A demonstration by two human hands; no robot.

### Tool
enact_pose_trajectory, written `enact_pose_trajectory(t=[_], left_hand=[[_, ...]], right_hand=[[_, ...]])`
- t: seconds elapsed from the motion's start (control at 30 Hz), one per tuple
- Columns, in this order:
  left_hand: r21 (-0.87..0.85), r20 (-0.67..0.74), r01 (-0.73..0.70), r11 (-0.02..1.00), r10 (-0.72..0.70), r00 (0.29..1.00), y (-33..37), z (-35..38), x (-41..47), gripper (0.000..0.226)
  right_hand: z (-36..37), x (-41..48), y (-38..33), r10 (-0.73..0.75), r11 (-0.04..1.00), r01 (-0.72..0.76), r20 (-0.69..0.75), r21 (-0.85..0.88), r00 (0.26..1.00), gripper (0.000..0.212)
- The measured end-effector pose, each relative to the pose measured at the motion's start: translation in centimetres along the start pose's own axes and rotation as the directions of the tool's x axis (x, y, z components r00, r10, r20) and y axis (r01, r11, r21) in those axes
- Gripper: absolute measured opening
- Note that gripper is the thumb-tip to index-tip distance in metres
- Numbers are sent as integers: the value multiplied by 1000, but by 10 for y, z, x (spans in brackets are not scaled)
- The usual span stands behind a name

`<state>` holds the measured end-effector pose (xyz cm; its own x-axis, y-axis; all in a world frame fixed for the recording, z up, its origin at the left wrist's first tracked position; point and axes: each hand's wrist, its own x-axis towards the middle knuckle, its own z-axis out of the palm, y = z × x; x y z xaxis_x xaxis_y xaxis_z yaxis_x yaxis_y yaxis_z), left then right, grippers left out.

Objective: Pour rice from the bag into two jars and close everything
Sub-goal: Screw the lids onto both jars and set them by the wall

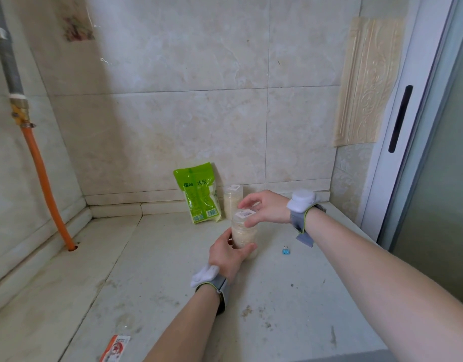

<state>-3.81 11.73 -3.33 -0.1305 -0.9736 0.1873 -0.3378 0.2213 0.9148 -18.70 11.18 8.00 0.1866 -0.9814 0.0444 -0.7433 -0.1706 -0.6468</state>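
Note:
A clear jar [243, 235] filled with rice stands on the counter in the middle of the view. My left hand [229, 253] grips its body from the left and below. My right hand [264, 207] has its fingers curled round the jar's lid [244, 214]. Behind it a second rice-filled jar [232, 201] with its lid on stands by the wall. The green rice bag [199, 193] leans upright against the wall tiles, just left of that jar.
A small blue binder clip [285, 250] lies on the stone counter [146, 270] right of the jar. An orange hose [46, 186] enters a hole at the left. A red-and-white packet [115, 347] lies at the near edge. A sliding door frame [400, 121] stands at the right.

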Motion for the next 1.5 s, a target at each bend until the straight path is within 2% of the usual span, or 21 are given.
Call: enact_pose_trajectory(t=[0.27,0.4,0.5,0.63,0.67,0.73,0.77,0.83,0.93,1.0,1.1,1.13,1.2,1.23,1.3,1.37,1.43,1.5], left_hand=[[-5,8,4,1000,-4,1000,1,0,0,64],[-5,13,6,1000,-6,1000,2,0,0,58],[2,8,7,1000,-7,1000,1,0,0,56],[28,-2,-1,1000,1,1000,1,0,1,50],[28,1,-4,1000,4,1000,1,0,1,48],[20,3,-6,1000,6,1000,1,0,0,48],[15,4,-4,1000,4,1000,1,0,0,50],[13,2,-3,1000,3,1000,1,0,0,53],[17,6,-7,1000,6,1000,2,0,0,53],[13,8,1,1000,-1,1000,1,0,0,51],[10,5,-3,1000,3,1000,0,1,0,52],[9,4,-4,1000,4,1000,0,1,1,53],[10,7,-3,1000,3,1000,0,1,1,55],[10,7,-3,1000,3,1000,-1,1,1,55],[10,2,-3,1000,3,1000,-1,1,2,56],[7,-1,0,1000,0,1000,-1,2,3,55],[16,1,0,1000,0,1000,-3,2,3,52],[23,4,-15,1000,15,1000,-4,2,3,51]], right_hand=[[-2,1,-12,-5,963,38,122,-265,993,58],[-3,5,-16,0,941,53,156,-334,988,55],[-2,3,-17,35,907,7,92,-421,995,56],[12,3,-17,111,785,-120,-53,-607,992,63],[15,5,-17,113,790,-147,-94,-596,989,62],[13,7,-20,94,863,-160,-160,-480,983,58],[10,9,-20,66,902,-124,-151,-414,986,51],[3,9,-16,40,948,-57,-60,-312,997,20],[-1,-4,-22,61,958,-25,118,-287,991,44],[3,-4,-21,99,927,-64,77,-369,992,47],[12,-1,-22,181,784,-211,-109,-584,977,58],[14,0,-23,176,782,-238,-163,-577,971,64],[14,4,-21,111,869,-192,-199,-457,974,64],[11,4,-20,74,923,-135,-180,-359,981,54],[4,2,-20,36,973,-39,-20,-226,999,42],[2,-3,-20,67,958,-36,100,-284,993,48],[9,0,-18,110,896,-94,12,-435,994,47],[15,2,-22,147,806,-187,-116,-561,982,57]])
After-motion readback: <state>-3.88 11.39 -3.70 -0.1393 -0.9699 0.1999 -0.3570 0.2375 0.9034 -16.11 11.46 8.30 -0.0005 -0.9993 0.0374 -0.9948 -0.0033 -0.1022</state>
